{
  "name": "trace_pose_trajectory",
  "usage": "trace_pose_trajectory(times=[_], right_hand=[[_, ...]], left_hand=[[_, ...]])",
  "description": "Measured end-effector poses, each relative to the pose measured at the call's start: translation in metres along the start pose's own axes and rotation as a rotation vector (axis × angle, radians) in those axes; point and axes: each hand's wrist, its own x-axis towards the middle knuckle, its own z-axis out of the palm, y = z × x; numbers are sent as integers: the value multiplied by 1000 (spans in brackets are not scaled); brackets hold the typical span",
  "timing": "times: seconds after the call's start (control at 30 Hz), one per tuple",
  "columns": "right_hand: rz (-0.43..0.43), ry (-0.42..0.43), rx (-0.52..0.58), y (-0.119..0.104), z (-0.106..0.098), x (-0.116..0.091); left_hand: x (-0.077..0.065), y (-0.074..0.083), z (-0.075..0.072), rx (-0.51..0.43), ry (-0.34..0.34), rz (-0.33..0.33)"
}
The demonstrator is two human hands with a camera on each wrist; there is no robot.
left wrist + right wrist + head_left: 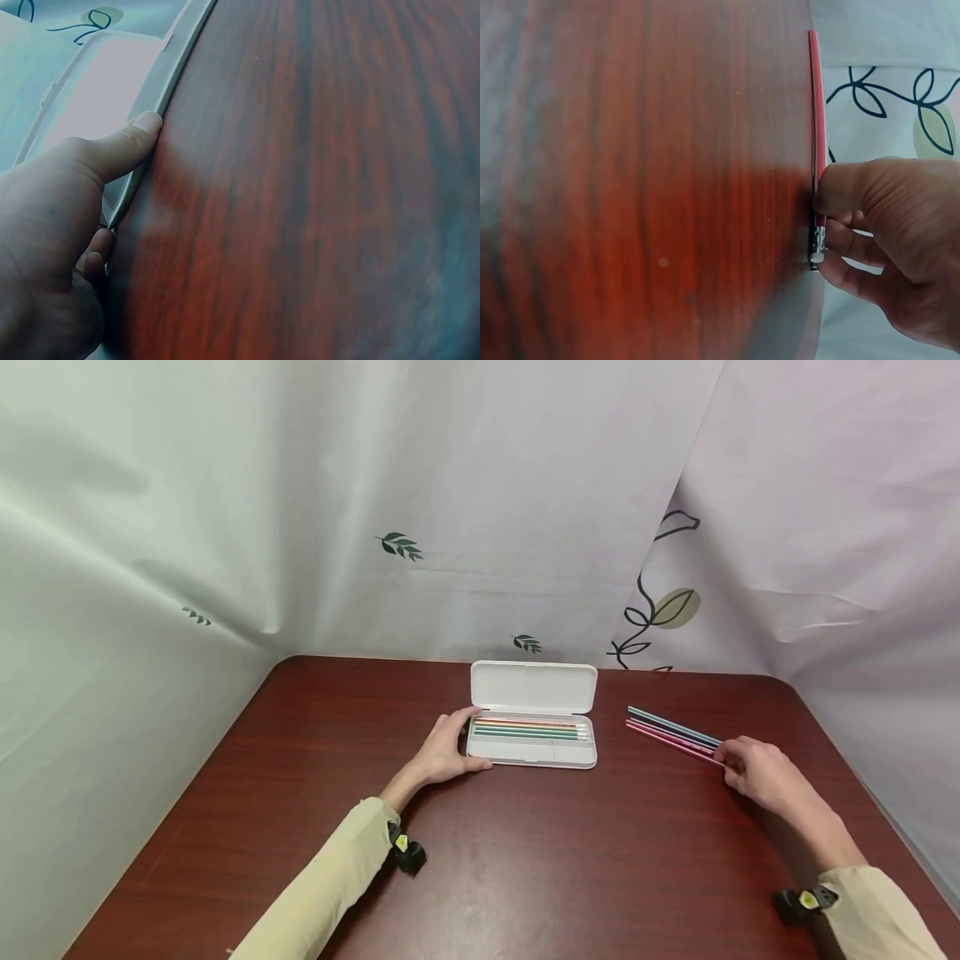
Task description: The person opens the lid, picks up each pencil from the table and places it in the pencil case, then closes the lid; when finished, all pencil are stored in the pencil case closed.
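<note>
A white pencil case [517, 752] lies with its lid [533, 687] raised at the back. Several pencils [525, 728] in orange, green and other colors lie side by side in its rear compartment. My left hand [442, 752] holds the case's left end, thumb along the front edge, other fingers around the side and back corner. To the right, more pencils, light blue [667, 721], dark and pink-red, lie slanted on the table. My right hand [767, 774] pinches the pink-red pencil [817, 112] near its white eraser [817, 257], thumb on its near side.
The dark red-brown wooden table [540, 860] has rounded back corners. Pale curtains [480, 510] with leaf prints hang behind and at both sides, close to the table's edges. A small black device [408, 857] is strapped at each wrist over a cream sleeve.
</note>
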Motion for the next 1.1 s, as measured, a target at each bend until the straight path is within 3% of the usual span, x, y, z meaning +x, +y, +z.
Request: trace_pose_trajectory(times=[0.2,0.5,0.77,1.1], right_hand=[[-65,61,4,2,2,0],[-87,73,14,-1,2,2],[-184,120,39,-9,0,11],[-198,118,55,-25,-1,23]], left_hand=[[1,0,0,-2,-1,-5],[0,0,0,-1,4,2],[-1,3,-1,-9,5,-2],[-1,3,-1,-4,2,3]])
